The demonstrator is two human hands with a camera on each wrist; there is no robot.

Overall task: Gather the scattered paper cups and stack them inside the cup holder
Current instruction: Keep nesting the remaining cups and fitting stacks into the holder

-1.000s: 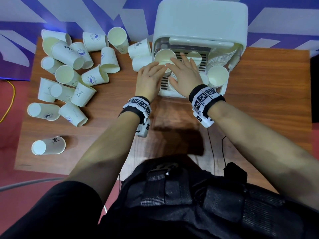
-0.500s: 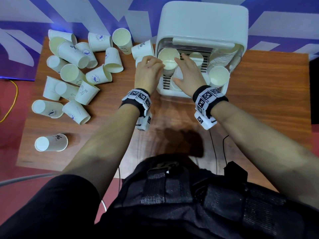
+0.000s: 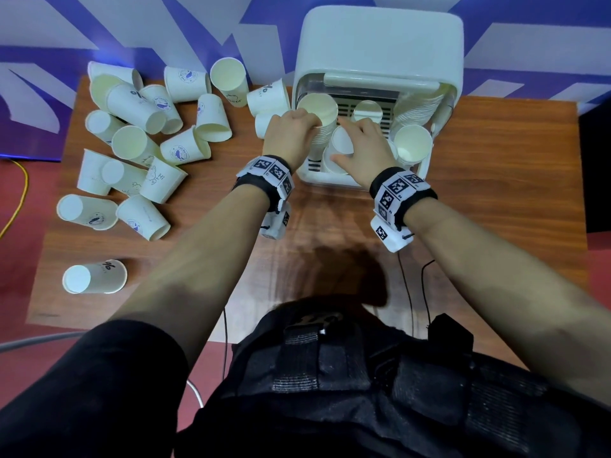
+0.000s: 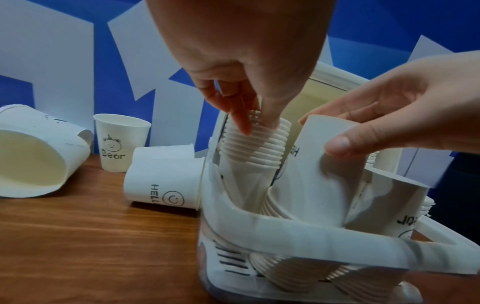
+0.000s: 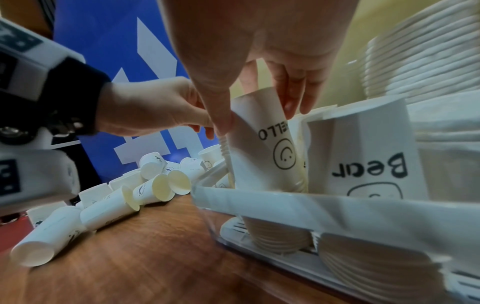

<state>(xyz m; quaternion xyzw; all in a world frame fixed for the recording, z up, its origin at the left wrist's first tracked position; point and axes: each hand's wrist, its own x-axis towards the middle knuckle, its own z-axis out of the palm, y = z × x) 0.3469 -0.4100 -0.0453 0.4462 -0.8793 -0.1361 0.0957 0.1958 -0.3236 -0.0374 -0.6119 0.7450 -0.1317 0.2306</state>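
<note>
Both hands at the cup holder, each gripping cups.

Nearest, bare wooden table (image 3: 330, 246) between the forearms. Farther on, right hand (image 3: 362, 145) curled round an upside-down "HELLO" smiley cup (image 5: 262, 144), thumb on one side and fingers on the other, bottom end up inside the white cup holder (image 3: 377, 44). Left hand (image 3: 291, 137) pinching the ribbed rims of a nested cup stack (image 4: 253, 148) leaning in the holder's left side. Another open cup (image 3: 412, 143) upright at the holder's right front, a long stack (image 3: 418, 109) behind it. Off to the left, scattered paper cups (image 3: 139, 150) lying mostly on their sides, one lone cup (image 3: 94, 277) near the front-left edge. Beyond, a blue and white backdrop (image 3: 132, 34).
</note>
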